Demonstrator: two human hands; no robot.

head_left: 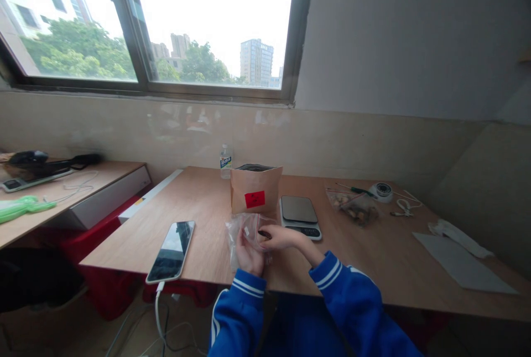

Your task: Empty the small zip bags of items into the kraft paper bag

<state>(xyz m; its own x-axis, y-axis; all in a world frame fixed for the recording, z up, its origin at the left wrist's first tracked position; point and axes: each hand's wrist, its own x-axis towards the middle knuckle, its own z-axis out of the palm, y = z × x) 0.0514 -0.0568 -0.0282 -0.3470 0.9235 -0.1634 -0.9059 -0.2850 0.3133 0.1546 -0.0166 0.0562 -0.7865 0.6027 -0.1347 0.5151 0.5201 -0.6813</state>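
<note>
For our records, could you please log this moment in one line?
left hand: holding clear bag; right hand: pinching dark item; scale: beside paper bag

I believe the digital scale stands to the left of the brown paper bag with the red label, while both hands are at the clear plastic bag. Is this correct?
Not quite: the head view shows the digital scale to the right of the brown paper bag with the red label. The left hand and the right hand are at the clear plastic bag.

One head-worn camera looks forward and down across a nearby table (352, 263) toward a window (215, 8).
</note>
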